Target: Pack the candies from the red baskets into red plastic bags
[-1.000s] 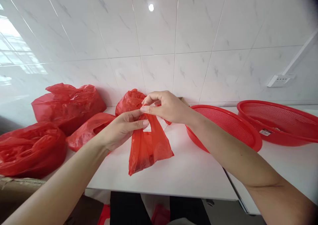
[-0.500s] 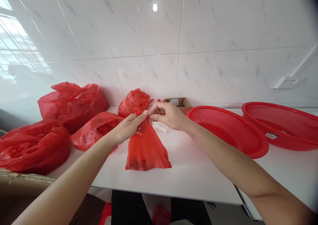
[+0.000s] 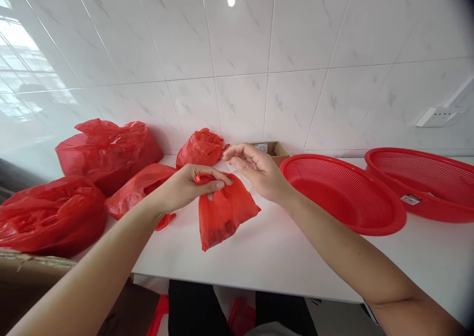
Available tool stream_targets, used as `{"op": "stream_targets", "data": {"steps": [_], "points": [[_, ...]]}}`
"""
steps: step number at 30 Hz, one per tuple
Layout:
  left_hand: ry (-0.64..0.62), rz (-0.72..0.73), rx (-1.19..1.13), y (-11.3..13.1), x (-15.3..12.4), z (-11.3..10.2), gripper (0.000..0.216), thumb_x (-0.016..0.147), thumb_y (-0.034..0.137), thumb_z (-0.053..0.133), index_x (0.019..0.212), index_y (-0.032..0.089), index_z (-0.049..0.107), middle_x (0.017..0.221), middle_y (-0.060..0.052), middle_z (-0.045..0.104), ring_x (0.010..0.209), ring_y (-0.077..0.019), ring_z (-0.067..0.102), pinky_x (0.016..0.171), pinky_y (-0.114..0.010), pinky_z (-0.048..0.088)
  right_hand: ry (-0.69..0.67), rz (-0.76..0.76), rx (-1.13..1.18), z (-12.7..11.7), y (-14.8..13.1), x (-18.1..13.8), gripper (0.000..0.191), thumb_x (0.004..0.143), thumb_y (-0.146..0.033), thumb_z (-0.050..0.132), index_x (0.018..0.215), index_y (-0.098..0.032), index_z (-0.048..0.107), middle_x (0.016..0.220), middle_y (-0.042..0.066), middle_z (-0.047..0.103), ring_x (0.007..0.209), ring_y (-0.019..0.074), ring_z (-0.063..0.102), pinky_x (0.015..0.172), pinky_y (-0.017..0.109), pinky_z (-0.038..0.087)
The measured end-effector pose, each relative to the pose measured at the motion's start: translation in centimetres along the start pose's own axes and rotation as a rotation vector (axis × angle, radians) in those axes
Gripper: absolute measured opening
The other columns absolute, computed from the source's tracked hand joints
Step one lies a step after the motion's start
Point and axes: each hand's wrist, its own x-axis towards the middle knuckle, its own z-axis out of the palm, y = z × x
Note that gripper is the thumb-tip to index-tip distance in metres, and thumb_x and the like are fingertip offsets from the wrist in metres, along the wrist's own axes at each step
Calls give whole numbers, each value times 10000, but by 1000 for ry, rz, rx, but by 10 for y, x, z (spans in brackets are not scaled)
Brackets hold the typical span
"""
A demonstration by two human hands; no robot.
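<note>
hands: 2 | red plastic bags, left to middle of frame: 5 | red perforated baskets, right: 2 | cardboard boxes, middle and lower left: 2 | wall socket, right: 1

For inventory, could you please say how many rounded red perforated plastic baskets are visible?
2: left basket beside the right hand, right basket at the picture's right edge; more may be hidden.
</note>
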Motion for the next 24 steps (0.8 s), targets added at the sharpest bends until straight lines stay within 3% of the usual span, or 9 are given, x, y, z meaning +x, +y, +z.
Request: {"op": "stream_targets", "data": {"steps": [3,6,8,10,14,17,20,22,24], "points": [[92,63,217,-2,0,8,115,825,234,570,810,243,684,783,-3,683,686,-160,602,586,-259,455,-42,235,63,1,25,3,250,1004,-330,421,1193,-259,568,909,-6,657,909,147,652,939,359,469],[362,216,455,-9,1,19,157,808,122,511,846,229,620,778,16,663,591,-124,546,519,-240,401,-112,358,136,2,38,0,323,1006,-356,422,1314,-293,498,620,-64,595,632,149,647,846,387,508],[490,352,525,-12,2,24,170,839,121,517,928,222,620,930,-11,681,722,-136,603,597,-245,455,-208,339,219,2,39,-3,318,1006,-376,421,1298,-282,505,543,-69,578,606,159,640,805,382,519],[517,439,539,-14,3,26,177,888,173,530,1017,215,644,1068,-45,685,925,-164,640,741,-265,501,-268,283,261,1,36,-4,249,995,-406,444,1113,-240,589,606,-39,627,670,157,647,792,356,518],[425,342,584,-17,-3,24,264,965,339,467,1025,209,689,1025,-59,731,939,-198,679,800,-302,515,-97,217,215,-10,33,1,300,935,-439,548,763,-194,533,763,-8,649,734,132,638,766,297,519],[355,256,686,-19,-18,27,316,969,373,433,894,219,699,961,-58,741,882,-227,675,727,-323,507,98,336,121,-29,49,11,260,942,-386,526,767,-194,511,757,-1,662,695,132,664,710,284,533],[175,259,701,-17,-40,34,305,955,353,446,813,221,681,859,-62,721,859,-236,643,682,-322,490,289,455,-23,-48,78,20,223,938,-339,516,768,-194,507,731,-3,648,620,116,656,605,239,510],[13,261,613,-14,-53,38,301,956,340,442,814,227,683,819,-64,702,869,-235,624,698,-324,491,337,476,-67,-54,94,22,216,915,-328,549,752,-190,509,734,-6,632,605,109,643,577,225,497],[-74,228,485,-11,-59,39,292,950,355,462,846,247,712,980,-82,703,985,-250,610,767,-336,497,325,471,-74,-51,100,22,209,900,-322,567,747,-188,516,743,-9,618,616,111,638,581,229,502]]}}
